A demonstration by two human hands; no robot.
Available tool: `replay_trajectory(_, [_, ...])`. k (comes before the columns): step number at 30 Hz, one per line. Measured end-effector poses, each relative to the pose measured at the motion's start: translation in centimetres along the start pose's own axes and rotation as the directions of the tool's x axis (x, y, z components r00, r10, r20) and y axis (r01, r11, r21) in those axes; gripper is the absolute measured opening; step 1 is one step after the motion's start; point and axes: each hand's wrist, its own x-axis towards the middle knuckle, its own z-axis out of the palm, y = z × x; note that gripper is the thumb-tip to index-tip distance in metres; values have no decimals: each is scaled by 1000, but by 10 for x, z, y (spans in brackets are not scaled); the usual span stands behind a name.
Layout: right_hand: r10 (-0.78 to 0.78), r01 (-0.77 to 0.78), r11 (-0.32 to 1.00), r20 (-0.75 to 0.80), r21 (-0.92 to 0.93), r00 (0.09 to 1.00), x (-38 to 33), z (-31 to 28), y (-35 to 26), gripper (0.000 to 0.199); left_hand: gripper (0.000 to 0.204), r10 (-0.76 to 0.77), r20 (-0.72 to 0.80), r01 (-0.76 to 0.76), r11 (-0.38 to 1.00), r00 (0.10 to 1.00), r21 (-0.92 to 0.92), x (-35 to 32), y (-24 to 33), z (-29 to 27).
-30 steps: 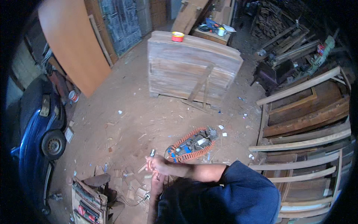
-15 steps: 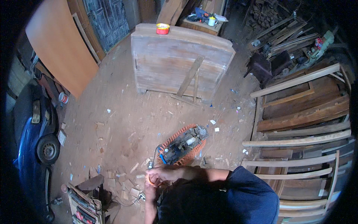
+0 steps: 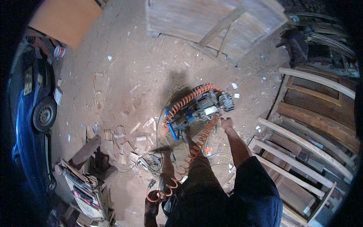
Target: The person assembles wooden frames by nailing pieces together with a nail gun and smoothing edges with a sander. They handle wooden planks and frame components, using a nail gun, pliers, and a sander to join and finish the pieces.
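With our left hand (image 3: 151, 206) we are gripping the orange coiled hose (image 3: 193, 152) near its lower end; its coils are running up-right from that grip toward the compressor (image 3: 207, 110). Beside it our right hand (image 3: 227, 123) is reaching, whether holding anything we cannot tell.

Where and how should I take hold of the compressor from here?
Probably by the blue bar at the left end of the compressor, coming from the near left with the grip closing across the bar. It is slim and juts out toward the person, while the orange coiled hose runs along the machine's far side and leaves at its near right. I cannot tell how firmly the bar is fixed.
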Motion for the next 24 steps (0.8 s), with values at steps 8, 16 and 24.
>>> replay_trajectory(8, [244,-500,542,442,676,863,84,106,78,44,30,-265,-149,300,893,953,337,37,-48,-72])
replay_trajectory(16, [302,-471,662,367,583,880,124,185,146,36,29,-364,-176,401,874,915,274,70,-52,-72])
replay_trajectory(24, [408,-353,623,94,698,908,155,85,174,39,29,-382,-95,379,924,920,-47,105,-73,-70])
